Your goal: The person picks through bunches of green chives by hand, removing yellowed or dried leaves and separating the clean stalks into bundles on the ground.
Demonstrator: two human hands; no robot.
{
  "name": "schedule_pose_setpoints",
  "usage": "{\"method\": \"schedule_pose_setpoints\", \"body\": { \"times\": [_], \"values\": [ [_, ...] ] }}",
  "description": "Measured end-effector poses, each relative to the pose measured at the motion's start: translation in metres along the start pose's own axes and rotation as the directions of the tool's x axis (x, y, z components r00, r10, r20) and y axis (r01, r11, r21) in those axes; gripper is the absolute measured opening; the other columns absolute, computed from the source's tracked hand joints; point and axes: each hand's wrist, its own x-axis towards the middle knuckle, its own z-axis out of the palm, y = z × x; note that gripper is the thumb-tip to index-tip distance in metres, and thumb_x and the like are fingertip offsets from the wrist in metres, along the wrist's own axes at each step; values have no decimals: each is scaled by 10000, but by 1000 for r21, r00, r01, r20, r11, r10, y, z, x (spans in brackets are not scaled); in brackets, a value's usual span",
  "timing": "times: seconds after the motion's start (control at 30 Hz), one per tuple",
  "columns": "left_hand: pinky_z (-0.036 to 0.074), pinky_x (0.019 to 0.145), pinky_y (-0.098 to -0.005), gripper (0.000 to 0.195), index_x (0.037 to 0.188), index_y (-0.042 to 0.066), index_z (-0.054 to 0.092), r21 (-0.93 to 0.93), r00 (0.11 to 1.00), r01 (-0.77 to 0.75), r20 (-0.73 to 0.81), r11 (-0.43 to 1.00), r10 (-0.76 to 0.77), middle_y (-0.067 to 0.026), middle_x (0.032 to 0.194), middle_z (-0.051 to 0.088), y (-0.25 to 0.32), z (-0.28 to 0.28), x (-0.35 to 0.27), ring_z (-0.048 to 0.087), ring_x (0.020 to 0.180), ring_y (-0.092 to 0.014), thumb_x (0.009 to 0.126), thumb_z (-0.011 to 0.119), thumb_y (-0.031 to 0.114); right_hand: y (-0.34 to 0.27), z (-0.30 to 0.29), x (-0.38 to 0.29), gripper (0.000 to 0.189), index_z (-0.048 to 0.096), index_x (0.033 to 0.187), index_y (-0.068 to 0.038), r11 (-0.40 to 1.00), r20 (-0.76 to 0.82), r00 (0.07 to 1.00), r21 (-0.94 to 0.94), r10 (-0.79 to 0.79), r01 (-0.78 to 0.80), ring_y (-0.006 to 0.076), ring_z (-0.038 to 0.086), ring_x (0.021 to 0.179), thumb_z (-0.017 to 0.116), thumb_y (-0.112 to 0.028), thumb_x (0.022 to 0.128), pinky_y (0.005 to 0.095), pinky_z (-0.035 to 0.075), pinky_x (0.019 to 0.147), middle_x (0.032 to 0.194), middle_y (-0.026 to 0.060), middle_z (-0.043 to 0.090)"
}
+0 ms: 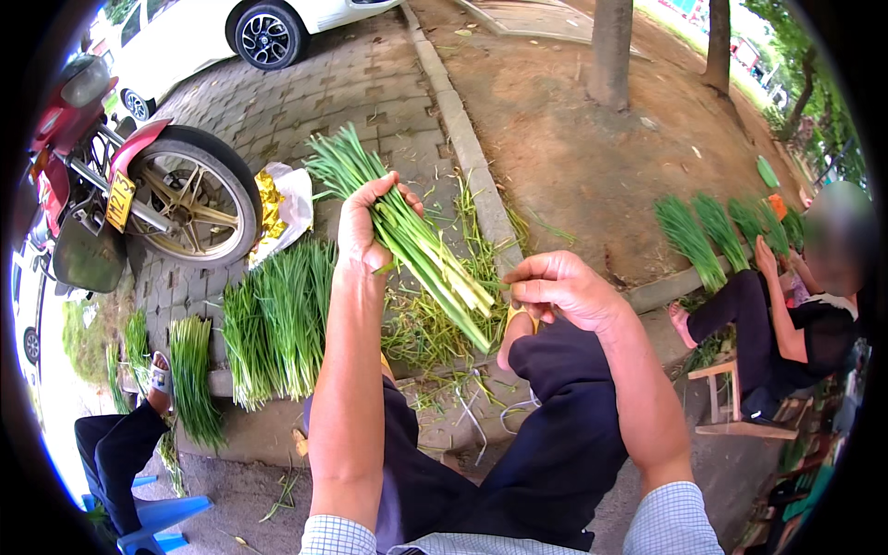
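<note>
My left hand (pixel 378 218) is closed around the middle of a bunch of Chinese chives (pixel 430 253). The green leaf tips point up and left, and the pale stem ends point down and right. Close to the stem ends is my right hand (pixel 555 288), with thumb and forefinger pinched on what looks like a thin green blade. Beneath both hands, a pile of loose, yellowish chive trimmings (pixel 423 329) spreads over the ground between my feet. Larger bundles of chives (pixel 291 319) lean side by side to the left of my left forearm.
A red motorcycle's front wheel (pixel 198 198) and a plastic bag (pixel 295 201) stand beyond the bundles. A kerb (pixel 465 139) runs ahead. A person (pixel 784 326) sits at right near more bundles; another person's leg (pixel 118 451) and a blue stool (pixel 166 517) are at left.
</note>
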Motion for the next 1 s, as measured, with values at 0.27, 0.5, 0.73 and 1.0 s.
{"method": "schedule_pose_setpoints", "body": {
  "times": [0.27, 0.5, 0.73, 1.0],
  "values": [
    [544, 610, -361, 128, 941, 64, 584, -46, 974, 136, 189, 990, -125, -58, 745, 572, 2, 0, -9, 563, 659, -199, 821, 602, 105, -4, 7, -1, 179, 636, 974, 1, 985, -108, 992, -168, -65, 46, 40, 492, 530, 638, -122, 845, 177, 384, 454, 712, -17, 579],
    [512, 577, -327, 147, 954, 72, 584, -34, 977, 90, 198, 995, -81, -47, 738, 555, 11, 0, -19, 528, 637, -183, 815, 606, 114, -8, 3, -4, 149, 637, 934, -25, 991, -278, 953, -100, -117, 92, 30, 471, 514, 656, -124, 825, 163, 334, 418, 714, -26, 574],
    [507, 532, -335, 172, 935, 55, 572, 44, 984, 75, 160, 996, -81, -70, 705, 578, 12, 0, -24, 559, 603, -203, 787, 628, 123, -7, -8, -1, 115, 626, 920, -44, 973, -405, 889, -12, -215, 230, 58, 492, 493, 642, -103, 823, 186, 360, 409, 697, -17, 565],
    [504, 539, -337, 214, 963, 38, 557, 166, 996, 14, 84, 986, -28, -79, 702, 587, 17, 3, -37, 563, 585, -207, 781, 638, 116, -1, -6, 17, 210, 579, 1044, -23, 977, -583, 785, -144, -212, 157, 96, 557, 575, 571, -76, 841, 222, 428, 452, 777, 37, 600]
  ]
}}
